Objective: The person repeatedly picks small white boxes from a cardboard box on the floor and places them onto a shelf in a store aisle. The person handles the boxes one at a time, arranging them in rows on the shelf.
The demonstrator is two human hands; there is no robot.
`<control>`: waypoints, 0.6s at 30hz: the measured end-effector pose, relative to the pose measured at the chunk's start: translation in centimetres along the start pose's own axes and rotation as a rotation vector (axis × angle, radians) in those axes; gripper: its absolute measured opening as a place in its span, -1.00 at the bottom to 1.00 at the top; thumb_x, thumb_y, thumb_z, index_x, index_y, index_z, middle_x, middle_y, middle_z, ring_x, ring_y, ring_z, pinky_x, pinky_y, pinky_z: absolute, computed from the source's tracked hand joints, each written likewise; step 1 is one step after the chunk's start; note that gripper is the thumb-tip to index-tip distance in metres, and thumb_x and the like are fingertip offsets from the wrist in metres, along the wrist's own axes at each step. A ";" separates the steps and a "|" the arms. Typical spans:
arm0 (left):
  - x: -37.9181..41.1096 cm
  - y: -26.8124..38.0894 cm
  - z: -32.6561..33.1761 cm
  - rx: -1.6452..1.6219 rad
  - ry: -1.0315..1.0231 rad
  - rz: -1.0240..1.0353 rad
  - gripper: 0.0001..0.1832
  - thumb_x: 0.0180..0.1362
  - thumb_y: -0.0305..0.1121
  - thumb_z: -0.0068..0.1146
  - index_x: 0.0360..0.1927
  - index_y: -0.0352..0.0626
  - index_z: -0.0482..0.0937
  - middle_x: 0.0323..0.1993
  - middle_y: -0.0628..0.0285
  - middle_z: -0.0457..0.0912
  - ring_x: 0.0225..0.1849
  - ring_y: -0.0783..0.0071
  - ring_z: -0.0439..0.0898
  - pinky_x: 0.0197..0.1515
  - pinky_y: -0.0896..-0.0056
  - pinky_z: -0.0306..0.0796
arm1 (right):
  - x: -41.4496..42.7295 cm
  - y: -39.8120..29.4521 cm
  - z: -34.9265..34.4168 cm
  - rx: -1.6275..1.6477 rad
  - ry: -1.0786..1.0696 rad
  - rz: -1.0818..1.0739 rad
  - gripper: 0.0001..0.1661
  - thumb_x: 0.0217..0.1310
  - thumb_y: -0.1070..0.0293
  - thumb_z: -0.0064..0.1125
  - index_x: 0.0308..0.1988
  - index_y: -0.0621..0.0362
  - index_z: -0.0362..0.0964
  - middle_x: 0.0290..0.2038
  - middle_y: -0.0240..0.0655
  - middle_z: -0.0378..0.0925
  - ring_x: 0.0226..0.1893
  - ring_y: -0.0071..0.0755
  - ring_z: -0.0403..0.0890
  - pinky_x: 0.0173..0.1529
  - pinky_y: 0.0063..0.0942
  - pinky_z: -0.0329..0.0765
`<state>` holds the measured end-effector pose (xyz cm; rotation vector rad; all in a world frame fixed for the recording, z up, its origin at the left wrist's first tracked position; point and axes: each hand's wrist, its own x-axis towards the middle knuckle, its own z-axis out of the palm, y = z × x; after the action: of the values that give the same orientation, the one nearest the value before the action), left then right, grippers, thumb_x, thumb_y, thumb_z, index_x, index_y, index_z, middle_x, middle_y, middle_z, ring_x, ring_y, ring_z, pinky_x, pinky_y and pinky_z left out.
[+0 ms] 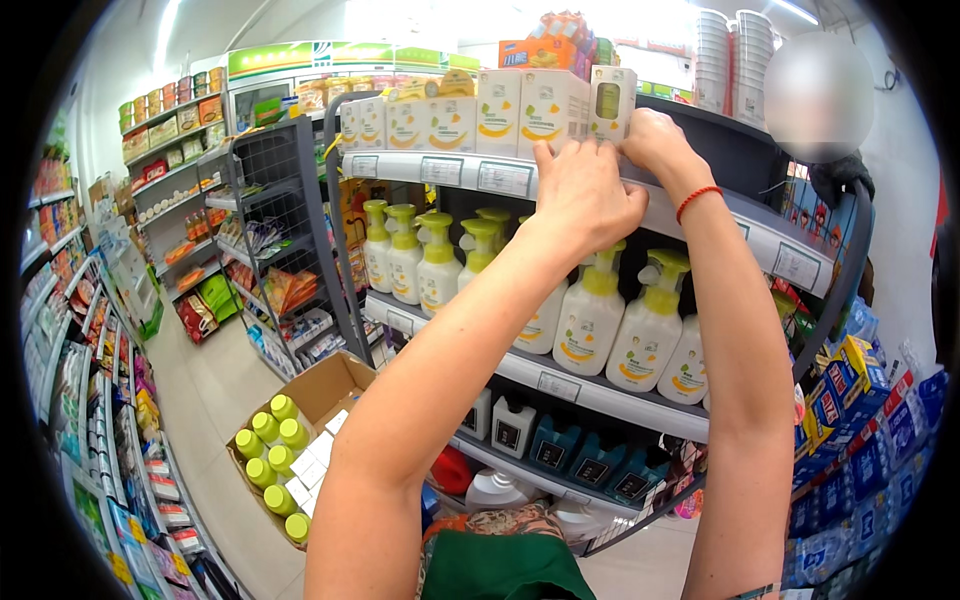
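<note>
At the top shelf (465,171) of the rack, both of my hands are at the right end of a row of white cartons. A narrow white carton (613,105) with a cut-out window showing green stands there. My right hand (660,142), a red cord on its wrist, holds this carton's lower right side; its fingertips are partly hidden. My left hand (585,187) has its fingertips against the lower fronts of the narrow carton and the wider white carton (553,112) beside it. Its thumb sticks out to the right, apart from the cartons.
White pump bottles (589,322) with green tops line the shelf below. Lower stand dark teal bottles (600,457). On the floor at left sits an open cardboard box (322,379) of green-capped bottles and white cartons. A person's dark-gloved hand (841,180) is at the rack's right end.
</note>
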<state>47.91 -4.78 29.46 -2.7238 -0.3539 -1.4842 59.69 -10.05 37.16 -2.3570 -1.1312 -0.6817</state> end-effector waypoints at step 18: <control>-7.6 -0.1 -5.2 -0.475 0.227 -0.043 -0.48 0.10 -0.38 0.11 0.17 -0.34 0.51 0.00 0.01 0.64 0.01 0.22 0.59 0.19 0.11 0.13 | -12.2 -3.1 -0.9 0.542 0.269 -0.537 -0.78 0.11 0.40 0.17 -0.33 0.36 0.61 -0.43 0.05 0.63 -0.35 0.09 0.68 -0.18 -0.18 0.58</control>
<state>39.65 -6.79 26.00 -2.8372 -0.0546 -2.0990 50.29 -15.97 31.09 -1.4729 -1.5937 -0.7213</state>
